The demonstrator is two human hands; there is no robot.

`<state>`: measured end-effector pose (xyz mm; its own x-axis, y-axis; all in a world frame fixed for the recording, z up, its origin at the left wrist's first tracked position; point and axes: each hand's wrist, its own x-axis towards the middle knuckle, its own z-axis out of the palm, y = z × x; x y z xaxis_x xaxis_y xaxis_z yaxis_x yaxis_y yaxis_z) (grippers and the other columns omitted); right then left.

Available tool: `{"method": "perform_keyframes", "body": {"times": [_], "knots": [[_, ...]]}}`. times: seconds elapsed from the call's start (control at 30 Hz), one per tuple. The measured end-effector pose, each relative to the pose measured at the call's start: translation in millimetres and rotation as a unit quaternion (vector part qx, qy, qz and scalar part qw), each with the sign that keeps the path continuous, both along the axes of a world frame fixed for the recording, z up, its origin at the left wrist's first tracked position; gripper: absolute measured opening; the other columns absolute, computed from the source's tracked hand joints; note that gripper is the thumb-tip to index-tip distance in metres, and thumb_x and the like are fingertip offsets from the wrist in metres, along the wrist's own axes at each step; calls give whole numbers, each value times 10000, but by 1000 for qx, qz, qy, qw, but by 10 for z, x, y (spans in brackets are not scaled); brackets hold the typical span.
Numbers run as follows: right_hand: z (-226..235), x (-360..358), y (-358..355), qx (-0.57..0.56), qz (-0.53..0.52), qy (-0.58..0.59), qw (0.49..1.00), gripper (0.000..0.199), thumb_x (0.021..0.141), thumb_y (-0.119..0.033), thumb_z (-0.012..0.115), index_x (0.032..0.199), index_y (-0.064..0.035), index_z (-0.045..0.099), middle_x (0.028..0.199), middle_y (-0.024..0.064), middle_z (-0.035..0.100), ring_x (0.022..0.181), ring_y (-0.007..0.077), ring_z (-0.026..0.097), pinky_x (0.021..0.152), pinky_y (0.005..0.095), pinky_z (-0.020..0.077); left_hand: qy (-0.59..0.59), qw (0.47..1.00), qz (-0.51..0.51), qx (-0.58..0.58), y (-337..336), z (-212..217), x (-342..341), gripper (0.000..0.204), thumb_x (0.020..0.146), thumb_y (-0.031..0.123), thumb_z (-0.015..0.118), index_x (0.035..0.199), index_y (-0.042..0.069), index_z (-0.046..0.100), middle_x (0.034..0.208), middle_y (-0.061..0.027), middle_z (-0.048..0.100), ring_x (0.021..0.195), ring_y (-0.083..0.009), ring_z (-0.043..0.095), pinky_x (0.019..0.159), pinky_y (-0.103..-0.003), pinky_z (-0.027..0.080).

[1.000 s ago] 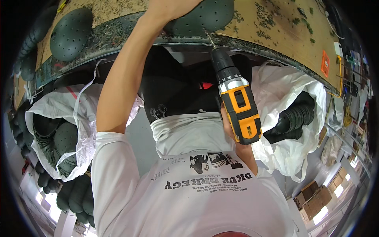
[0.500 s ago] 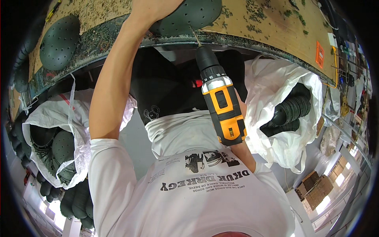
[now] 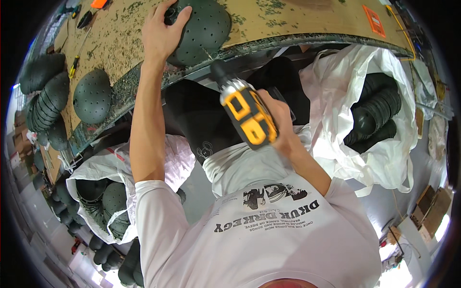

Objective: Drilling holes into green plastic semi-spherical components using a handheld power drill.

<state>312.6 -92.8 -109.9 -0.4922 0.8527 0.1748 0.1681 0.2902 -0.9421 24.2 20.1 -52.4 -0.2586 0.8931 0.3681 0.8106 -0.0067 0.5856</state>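
Observation:
My left hand [image 3: 161, 36] grips a dark green domed shell with small holes [image 3: 206, 31] at the near edge of the workbench, thumb and fingers spread across its left side. In my right hand [image 3: 279, 117] is a yellow and black cordless drill [image 3: 246, 113], held by its handle and pointing up and away from me. The thin drill bit [image 3: 208, 54] reaches the shell's near lower part; whether it has entered a hole I cannot tell. Another perforated shell [image 3: 92, 96] lies on the bench to the left.
Dark shavings litter the tan workbench [image 3: 288, 21]. Stacked shells [image 3: 49, 103] stand at its left end, near a screwdriver [image 3: 74, 67]. White sacks of shells flank my legs, one left [image 3: 103, 165], one right [image 3: 331, 91]. An orange card [image 3: 374, 21] lies at the far right.
The view has shifted, showing more of the bench. The drill is tilted further left, its bit still at the shell. More of my left hand, holding the shell, now shows.

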Motion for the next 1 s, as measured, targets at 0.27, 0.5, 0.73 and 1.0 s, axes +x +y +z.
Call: {"method": "perform_keyframes", "body": {"times": [0.27, 0.5, 0.73, 1.0], "knots": [[-11, -181, 189, 17, 12, -52, 998, 418, 740, -287, 754, 1027, -69, 545, 790, 164, 661, 748, 384, 639, 635, 441, 477, 21, 998, 11, 56, 53, -321, -204, 506, 829, 480, 727, 1167, 105, 686, 1089, -130, 654, 1014, -307, 629, 881, -392, 488], [96, -2, -19, -20, 10, -13, 1000, 485, 679, -232, 817, 1036, -72, 530, 815, 134, 647, 753, 363, 631, 645, 407, 474, -27, 999, 0, 47, 96, -257, -176, 550, 824, 477, 743, 1193, 77, 671, 1143, -150, 647, 1059, -299, 620, 906, -391, 482], [239, 226, -127, -71, 31, 83, 994, 438, 704, -182, 783, 1043, -34, 549, 775, 121, 595, 703, 334, 588, 646, 280, 460, 115, 975, 1, 190, 11, -62, -199, 452, 859, 379, 757, 1120, 21, 669, 1168, -184, 638, 1100, -326, 610, 960, -402, 461], [183, 491, -214, -207, -2, 147, 967, 600, 729, -175, 780, 1220, 80, 549, 938, 115, 684, 792, 87, 575, 747, 232, 478, -606, 492, -625, 3, -1653, 1522, -179, 207, 956, 42, 459, 906, 7, 656, 963, -118, 657, 864, -204, 672, 775, -399, 581]]}}
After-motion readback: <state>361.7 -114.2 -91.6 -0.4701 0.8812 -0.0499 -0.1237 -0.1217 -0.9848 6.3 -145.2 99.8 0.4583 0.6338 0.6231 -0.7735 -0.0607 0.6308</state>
